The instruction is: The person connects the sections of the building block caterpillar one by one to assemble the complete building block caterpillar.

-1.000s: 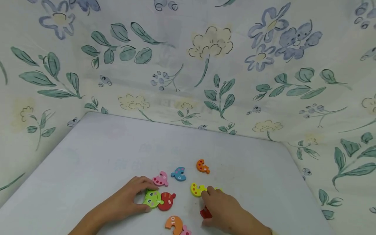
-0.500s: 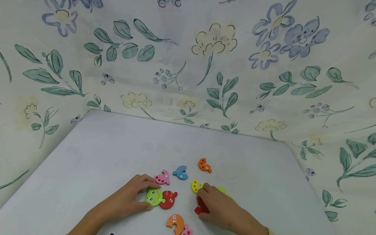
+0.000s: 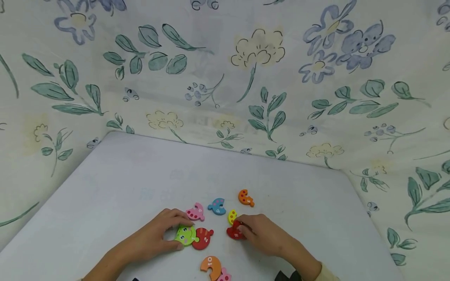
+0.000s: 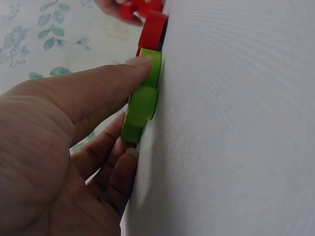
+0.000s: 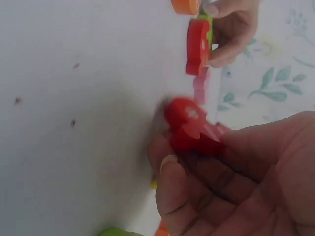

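My left hand (image 3: 154,236) grips the green smiling-face piece (image 3: 185,236) between thumb and fingers; in the left wrist view the thumb presses on the green piece's edge (image 4: 142,103). Joined to its right side is a red striped piece (image 3: 202,238) marked 2. My right hand (image 3: 263,234) pinches another red piece (image 3: 234,231), just right of the joined pair and apart from it. The right wrist view shows this red piece (image 5: 189,128) between thumb and fingers, its far side partly covered by them.
Behind the hands lie a pink piece (image 3: 195,212), a blue piece (image 3: 217,206), an orange piece (image 3: 245,198) and a partly hidden yellow piece (image 3: 232,216). Nearer the front are an orange piece (image 3: 211,266) marked 10 and a pink one (image 3: 225,275). Patterned cloth (image 3: 211,117) stands behind the table (image 3: 158,171).
My right hand has shifted left and turned with the red piece, bringing it nearer the joined pair. The left hand stays on the green piece. The head view has shifted slightly.
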Demonstrator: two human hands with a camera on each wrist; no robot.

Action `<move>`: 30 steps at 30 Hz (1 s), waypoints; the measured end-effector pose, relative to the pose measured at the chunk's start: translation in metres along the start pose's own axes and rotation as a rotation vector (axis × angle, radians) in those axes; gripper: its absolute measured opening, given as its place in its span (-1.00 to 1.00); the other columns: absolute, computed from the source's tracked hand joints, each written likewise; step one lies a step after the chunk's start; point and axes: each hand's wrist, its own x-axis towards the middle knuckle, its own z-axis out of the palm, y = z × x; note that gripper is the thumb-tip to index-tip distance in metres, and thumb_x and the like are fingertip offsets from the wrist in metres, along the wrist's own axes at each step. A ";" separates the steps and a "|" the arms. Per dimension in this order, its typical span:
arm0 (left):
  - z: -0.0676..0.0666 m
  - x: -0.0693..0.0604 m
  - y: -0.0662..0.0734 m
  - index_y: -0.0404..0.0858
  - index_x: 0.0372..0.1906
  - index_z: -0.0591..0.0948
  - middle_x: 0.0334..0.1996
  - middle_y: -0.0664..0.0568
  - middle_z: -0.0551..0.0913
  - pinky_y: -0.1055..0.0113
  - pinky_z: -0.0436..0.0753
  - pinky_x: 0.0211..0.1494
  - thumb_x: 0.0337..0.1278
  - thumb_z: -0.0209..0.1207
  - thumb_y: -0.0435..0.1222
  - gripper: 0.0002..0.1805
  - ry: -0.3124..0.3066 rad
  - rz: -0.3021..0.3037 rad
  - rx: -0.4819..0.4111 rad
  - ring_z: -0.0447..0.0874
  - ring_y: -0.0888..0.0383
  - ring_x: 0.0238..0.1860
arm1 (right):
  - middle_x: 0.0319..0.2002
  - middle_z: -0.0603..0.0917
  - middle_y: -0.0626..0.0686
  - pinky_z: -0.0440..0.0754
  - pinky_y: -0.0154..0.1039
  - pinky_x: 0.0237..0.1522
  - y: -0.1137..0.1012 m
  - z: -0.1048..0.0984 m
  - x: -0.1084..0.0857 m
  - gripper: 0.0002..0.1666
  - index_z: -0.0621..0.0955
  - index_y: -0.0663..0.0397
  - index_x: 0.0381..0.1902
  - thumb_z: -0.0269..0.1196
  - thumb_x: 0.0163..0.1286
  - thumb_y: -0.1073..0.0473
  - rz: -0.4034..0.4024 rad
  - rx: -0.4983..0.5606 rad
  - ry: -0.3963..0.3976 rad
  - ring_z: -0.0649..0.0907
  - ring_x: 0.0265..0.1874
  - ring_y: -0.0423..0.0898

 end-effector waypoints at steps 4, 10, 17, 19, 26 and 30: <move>0.001 0.000 0.000 0.23 0.28 0.64 0.20 0.36 0.49 0.14 0.61 0.29 0.17 0.48 -0.04 -0.45 -0.001 -0.001 0.003 0.38 0.10 0.27 | -0.10 0.72 -0.19 0.69 -0.33 -0.09 0.006 0.001 0.002 -0.65 0.67 0.03 0.23 0.29 0.54 0.18 -0.012 0.087 -0.018 0.60 -0.21 -0.26; 0.002 0.001 0.001 0.25 0.27 0.63 0.20 0.39 0.49 0.11 0.60 0.30 0.17 0.49 -0.05 -0.45 -0.003 -0.012 0.001 0.37 0.11 0.28 | -0.25 0.59 -0.28 0.62 -0.39 -0.26 0.006 0.007 0.002 -0.63 0.72 -0.05 0.19 0.38 0.47 0.12 -0.018 0.009 0.009 0.54 -0.29 -0.29; 0.001 0.003 0.002 0.26 0.27 0.63 0.21 0.39 0.48 0.04 0.60 0.31 0.17 0.48 -0.03 -0.46 -0.003 -0.029 -0.001 0.36 0.12 0.30 | -0.26 0.49 -0.21 0.56 -0.43 -0.37 -0.005 0.010 0.004 -0.63 0.75 -0.21 0.12 0.47 0.37 0.00 0.045 -0.217 0.026 0.48 -0.36 -0.30; 0.001 0.002 0.001 0.26 0.27 0.63 0.22 0.38 0.49 0.07 0.60 0.32 0.20 0.47 -0.02 -0.47 -0.001 -0.022 -0.011 0.37 0.11 0.31 | -0.25 0.50 -0.20 0.57 -0.43 -0.35 -0.008 0.010 0.004 -0.62 0.74 -0.20 0.11 0.48 0.36 -0.01 0.039 -0.255 0.029 0.49 -0.34 -0.29; -0.001 -0.001 0.000 0.22 0.33 0.62 0.31 0.39 0.51 0.10 0.55 0.37 0.36 0.35 -0.05 -0.53 -0.007 0.011 -0.028 0.38 0.09 0.36 | -0.19 0.53 -0.19 0.62 -0.42 -0.34 -0.024 0.013 0.004 -0.50 0.70 -0.26 0.14 0.55 0.27 -0.10 0.008 -0.363 0.026 0.48 -0.19 -0.24; -0.003 -0.001 0.000 0.23 0.34 0.62 0.34 0.41 0.50 0.09 0.57 0.35 0.46 0.27 -0.11 -0.57 -0.017 0.004 -0.022 0.38 0.11 0.36 | -0.19 0.52 -0.19 0.61 -0.43 -0.33 -0.028 0.014 0.008 -0.51 0.70 -0.28 0.15 0.54 0.28 -0.09 -0.006 -0.363 0.014 0.47 -0.19 -0.25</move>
